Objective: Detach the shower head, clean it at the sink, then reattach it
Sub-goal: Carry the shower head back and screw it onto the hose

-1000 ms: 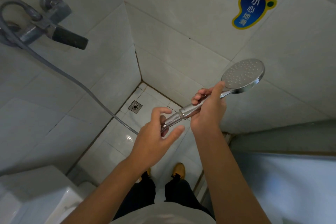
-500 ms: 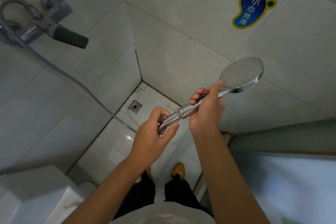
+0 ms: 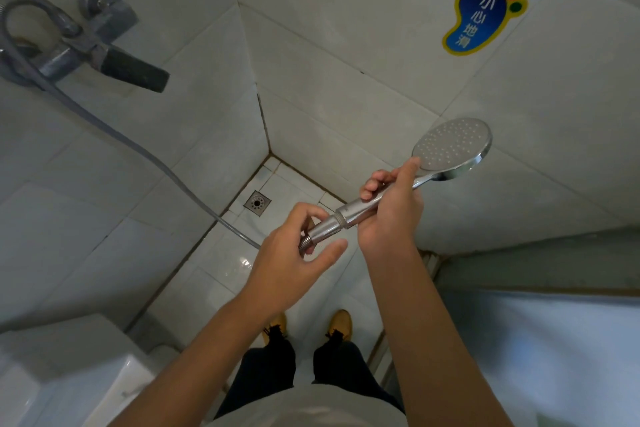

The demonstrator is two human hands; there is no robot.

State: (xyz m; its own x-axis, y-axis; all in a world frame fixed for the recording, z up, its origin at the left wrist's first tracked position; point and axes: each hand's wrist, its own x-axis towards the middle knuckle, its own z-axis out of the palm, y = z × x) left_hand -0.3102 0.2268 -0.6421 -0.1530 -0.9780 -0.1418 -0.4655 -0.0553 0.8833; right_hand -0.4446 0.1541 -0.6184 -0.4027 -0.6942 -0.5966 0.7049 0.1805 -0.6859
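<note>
Right hand (image 3: 389,218) wrapping the shower head (image 3: 450,146) handle, steadying it; left hand (image 3: 298,253) fingers pinching the hose nut (image 3: 323,229), apparently unscrewing hose (image 3: 138,146).

Shower head (image 3: 450,149) looks polished chrome, its hose (image 3: 104,121) dull grey; wall tiles (image 3: 346,45) glazed (faintly glossy)

Seen from above near the floor drain (image 3: 256,202): a person with both forearms bare, no sleeve, watch or ring on the left hand (image 3: 294,263) or right hand (image 3: 391,215), wearing a pale grey top, dark trousers frayed at the hems, and tan-yellow shoes just below the drain.
</note>
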